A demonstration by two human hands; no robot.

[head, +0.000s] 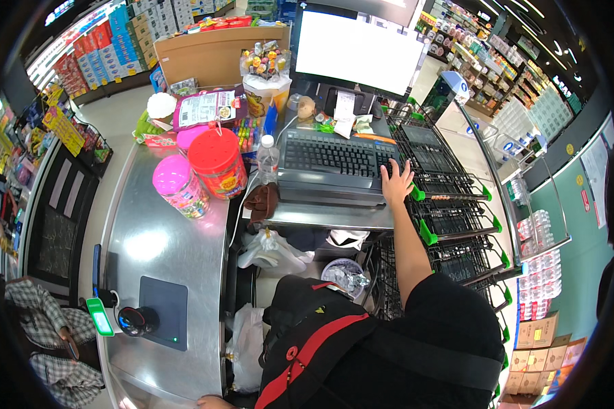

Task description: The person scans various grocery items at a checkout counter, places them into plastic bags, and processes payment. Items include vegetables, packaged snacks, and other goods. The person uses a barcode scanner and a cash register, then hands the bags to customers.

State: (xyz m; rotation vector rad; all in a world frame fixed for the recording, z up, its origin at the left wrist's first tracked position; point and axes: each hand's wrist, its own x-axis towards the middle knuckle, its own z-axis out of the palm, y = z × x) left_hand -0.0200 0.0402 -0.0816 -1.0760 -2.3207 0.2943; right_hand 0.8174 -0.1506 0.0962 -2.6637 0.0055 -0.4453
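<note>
My right hand (398, 181) rests with spread fingers on the number pad at the right end of a black keyboard (332, 156). It holds nothing. Beyond the keys stands a monitor (358, 48) with a washed-out bright screen, and a paper slip (344, 110) lies below it. My left hand (215, 402) shows only partly at the bottom rim, by the edge of the steel counter (153, 235); its fingers are hard to make out. Left of the keyboard are a clear plastic bottle (268, 163), a red-lidded candy jar (217, 163) and a pink-lidded jar (180, 186).
A barcode scanner (135, 321) and a payment device (100, 317) sit at the counter's left. Across it stands a person in a checked shirt (46, 301). Nested shopping carts (455, 214) line my right side. Beneath the keyboard shelf are plastic bags (273, 253) and a basket (344, 276).
</note>
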